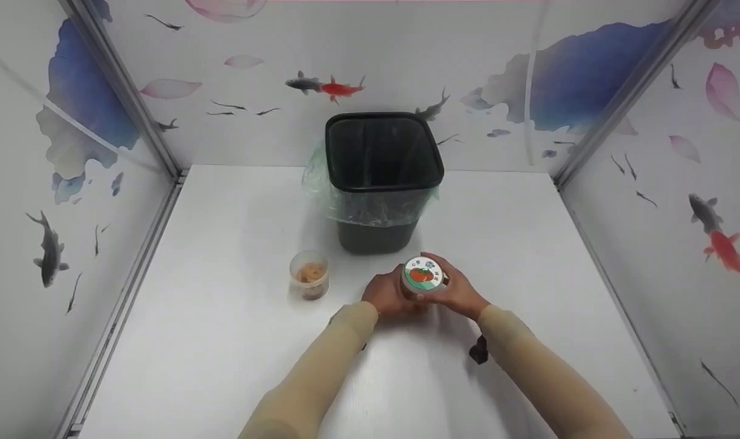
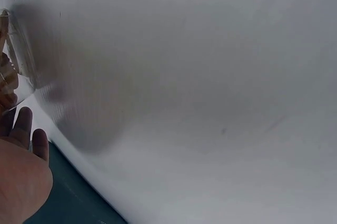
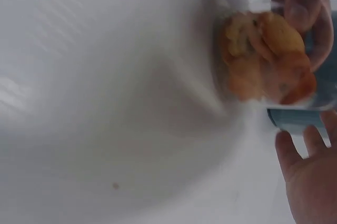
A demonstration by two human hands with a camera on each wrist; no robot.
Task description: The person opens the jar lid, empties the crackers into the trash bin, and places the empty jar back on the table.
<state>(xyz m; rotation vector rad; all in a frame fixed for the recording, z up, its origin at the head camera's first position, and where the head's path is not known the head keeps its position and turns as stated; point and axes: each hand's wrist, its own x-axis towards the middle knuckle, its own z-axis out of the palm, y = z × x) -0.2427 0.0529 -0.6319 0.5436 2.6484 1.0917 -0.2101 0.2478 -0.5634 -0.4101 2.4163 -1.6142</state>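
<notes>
A clear jar (image 3: 266, 61) with golden-brown biscuits inside is between my two hands. Its round lid (image 1: 423, 274) is white and green with an orange fruit picture. My left hand (image 1: 387, 294) grips the jar's side, its fingers seen against the clear wall in the right wrist view. My right hand (image 1: 458, 291) holds the lid's rim, thumb on the near side and index finger on the far side; its other fingers are spread. Left of the hands stands a clear tub (image 1: 309, 274) with similar biscuits, its top uncovered.
Behind the hands stands a black bin (image 1: 376, 238) lined with a thin, greenish clear bag (image 1: 316, 177). White panels printed with fish and petals enclose the white table (image 1: 223, 341) at the back and both sides. A small black object (image 1: 479, 351) is beside the right sleeve.
</notes>
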